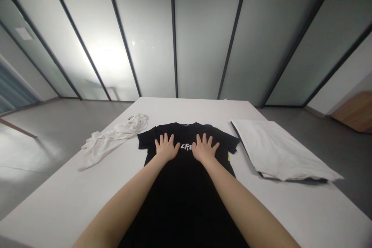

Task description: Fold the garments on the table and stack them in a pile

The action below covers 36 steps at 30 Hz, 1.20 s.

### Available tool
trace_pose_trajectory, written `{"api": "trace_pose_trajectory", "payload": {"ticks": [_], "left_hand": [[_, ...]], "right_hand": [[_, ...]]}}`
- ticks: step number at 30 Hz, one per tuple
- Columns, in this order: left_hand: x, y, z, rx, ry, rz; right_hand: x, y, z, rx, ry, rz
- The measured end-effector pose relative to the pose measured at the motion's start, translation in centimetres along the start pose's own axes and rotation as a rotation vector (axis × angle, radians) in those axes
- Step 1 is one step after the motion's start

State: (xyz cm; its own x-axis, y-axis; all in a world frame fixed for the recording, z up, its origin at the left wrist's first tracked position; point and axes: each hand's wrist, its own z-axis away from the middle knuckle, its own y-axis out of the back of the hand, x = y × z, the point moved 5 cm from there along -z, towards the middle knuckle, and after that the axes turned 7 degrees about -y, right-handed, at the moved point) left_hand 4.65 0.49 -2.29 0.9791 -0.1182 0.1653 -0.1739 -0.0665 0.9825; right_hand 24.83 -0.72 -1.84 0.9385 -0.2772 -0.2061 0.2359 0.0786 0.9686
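Touching black T-shirt (pixel 186 162) (both hands (pixel 167 149) (pixel 205 150))

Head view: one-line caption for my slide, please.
Left hand and right hand lie spread on a black shirt, between crumpled white cloth and flat white cloth on a table.

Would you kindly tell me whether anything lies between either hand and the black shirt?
Nothing visible does: the left hand and right hand rest palm-down on the black shirt; the crumpled white cloth lies beside it.

The head view looks forward (and down) along the table (pixel 188 110).
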Motion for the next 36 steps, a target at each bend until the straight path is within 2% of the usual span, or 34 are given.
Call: {"api": "trace_pose_trajectory", "payload": {"ticks": [8,12,16,19,27,33,36], "left_hand": [[-0.3,0.5,-3.9,0.01,0.027,0.042],[-1.5,1.2,-3.6,0.085,0.03,0.075],[-3.1,2.0,-2.5,0.138,-0.008,0.105],[-3.7,2.6,-1.9,0.172,-0.018,0.114],[-3.8,2.0,-1.2,0.123,0.04,0.046],[-4.4,1.4,-1.0,0.088,0.151,0.031],[-4.6,1.2,-0.8,0.087,0.2,0.03]], "right_hand": [[-0.9,1.1,-3.8,0.024,-0.018,-0.051],[-0.4,1.6,-4.7,0.076,0.013,-0.105],[1.0,2.5,-4.8,0.195,0.168,-0.299],[2.6,3.2,-4.8,0.229,0.233,-0.355],[5.0,3.0,-4.6,0.212,0.146,-0.281],[6.0,1.8,-4.3,0.133,0.001,-0.04],[6.3,1.6,-4.4,0.114,-0.05,-0.03]]}}
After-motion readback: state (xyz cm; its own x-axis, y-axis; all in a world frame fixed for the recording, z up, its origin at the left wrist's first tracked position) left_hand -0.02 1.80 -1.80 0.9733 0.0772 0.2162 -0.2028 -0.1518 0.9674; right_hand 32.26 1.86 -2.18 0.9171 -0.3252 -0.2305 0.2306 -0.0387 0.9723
